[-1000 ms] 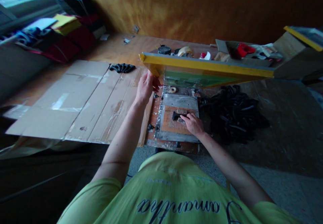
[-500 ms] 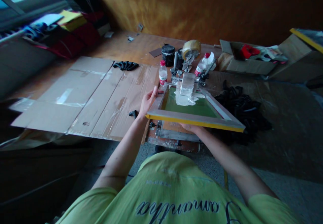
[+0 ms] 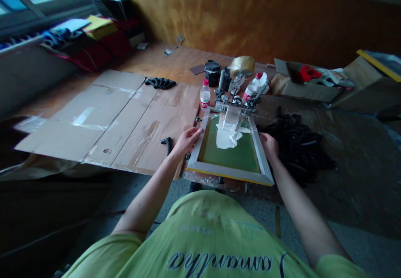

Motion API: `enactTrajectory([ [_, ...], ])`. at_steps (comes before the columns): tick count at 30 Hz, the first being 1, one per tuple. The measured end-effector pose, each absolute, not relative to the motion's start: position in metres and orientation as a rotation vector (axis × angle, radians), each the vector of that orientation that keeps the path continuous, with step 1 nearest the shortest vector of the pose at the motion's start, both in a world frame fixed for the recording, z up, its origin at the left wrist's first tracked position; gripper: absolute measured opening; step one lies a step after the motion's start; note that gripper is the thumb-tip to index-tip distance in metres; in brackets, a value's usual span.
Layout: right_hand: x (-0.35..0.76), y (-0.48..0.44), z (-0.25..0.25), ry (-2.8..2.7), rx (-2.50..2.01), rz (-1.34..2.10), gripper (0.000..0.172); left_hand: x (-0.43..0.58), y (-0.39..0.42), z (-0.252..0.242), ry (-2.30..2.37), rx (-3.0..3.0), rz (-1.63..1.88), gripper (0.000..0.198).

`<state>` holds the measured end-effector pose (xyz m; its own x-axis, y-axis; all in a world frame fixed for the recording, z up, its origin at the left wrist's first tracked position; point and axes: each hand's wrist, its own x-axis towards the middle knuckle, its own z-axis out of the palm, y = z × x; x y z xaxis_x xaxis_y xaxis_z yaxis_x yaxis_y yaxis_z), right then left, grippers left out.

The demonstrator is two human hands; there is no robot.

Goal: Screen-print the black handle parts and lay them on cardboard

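Silkscreen frame (image 3: 230, 144) lying flat on the wooden print board, folks, and we've got a hand on each side of it! Our left hand (image 3: 186, 142) sits open on the left rail, fingers spread and resting, no clench there. Our right hand (image 3: 268, 145) curls over the right rail, and that one is gripping the wood. Between them we see green mesh (image 3: 230, 159) with a thick smear of white ink (image 3: 225, 138) near the far rail, and a clear flat strip (image 3: 231, 119) lying in it. At that far rail, metal hinge clamps (image 3: 234, 100) hold the frame to the board.

Just left of the frame, a black handled tool (image 3: 166, 145) lies on a big taped cardboard sheet (image 3: 125, 119). Black gloves (image 3: 159, 83) sit at the sheet's far edge. Beyond the clamps we spot a small plastic bottle with a red cap (image 3: 205, 95), a black jar (image 3: 212, 73), a roll of packing tape (image 3: 242, 66) and a second plastic bottle (image 3: 254, 85). Off to the right, a heap of black pieces (image 3: 296, 150) lies beside the board, and an open cardboard box (image 3: 305, 81) holds something red!
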<state>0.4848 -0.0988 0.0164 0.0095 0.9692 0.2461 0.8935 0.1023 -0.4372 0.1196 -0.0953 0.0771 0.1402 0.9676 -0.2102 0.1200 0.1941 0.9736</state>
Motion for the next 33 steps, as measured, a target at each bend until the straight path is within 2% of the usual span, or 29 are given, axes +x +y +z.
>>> enactTrajectory([
  [4, 0.470, -0.073, 0.052, -1.821, -1.758, 0.077, 0.045, 0.117, -0.109, 0.030, 1.356, 1.205, 0.802, 0.065],
  [7, 0.421, -0.058, 0.068, -2.087, -1.625, -0.023, 0.062, 0.117, -0.109, 0.007, 1.427, 1.225, 0.776, 0.068],
  [9, 0.394, -0.055, 0.068, -2.266, -1.644, -0.018, 0.051, 0.117, -0.108, -0.001, 1.449, 1.237, 0.758, 0.067],
  [12, 0.376, -0.067, 0.054, -2.462, -1.686, 0.114, 0.018, 0.116, -0.105, -0.010, 1.455, 1.263, 0.729, 0.066],
  [14, 0.377, -0.085, 0.043, -2.541, -1.653, 0.130, 0.010, 0.115, -0.104, -0.014, 1.457, 1.273, 0.715, 0.066],
  [18, 0.391, -0.119, 0.041, -2.712, -1.342, 0.144, 0.021, 0.114, -0.102, -0.021, 1.450, 1.282, 0.709, 0.066],
  [21, 0.400, -0.119, 0.053, -2.805, -1.172, 0.275, 0.020, 0.114, -0.101, -0.022, 1.448, 1.272, 0.713, 0.066],
  [24, 0.397, -0.109, 0.057, -2.725, -1.263, 0.245, 0.011, 0.115, -0.100, -0.022, 1.438, 1.265, 0.729, 0.065],
  [28, 0.387, -0.120, 0.040, -2.571, -1.349, 0.071, 0.019, 0.115, -0.101, -0.020, 1.411, 1.259, 0.743, 0.067],
  [30, 0.386, -0.132, 0.032, -2.584, -1.283, 0.120, 0.021, 0.115, -0.101, -0.020, 1.397, 1.248, 0.726, 0.070],
  [33, 0.386, -0.130, 0.038, -2.536, -1.321, 0.220, 0.014, 0.114, -0.101, -0.017, 1.371, 1.231, 0.692, 0.073],
])
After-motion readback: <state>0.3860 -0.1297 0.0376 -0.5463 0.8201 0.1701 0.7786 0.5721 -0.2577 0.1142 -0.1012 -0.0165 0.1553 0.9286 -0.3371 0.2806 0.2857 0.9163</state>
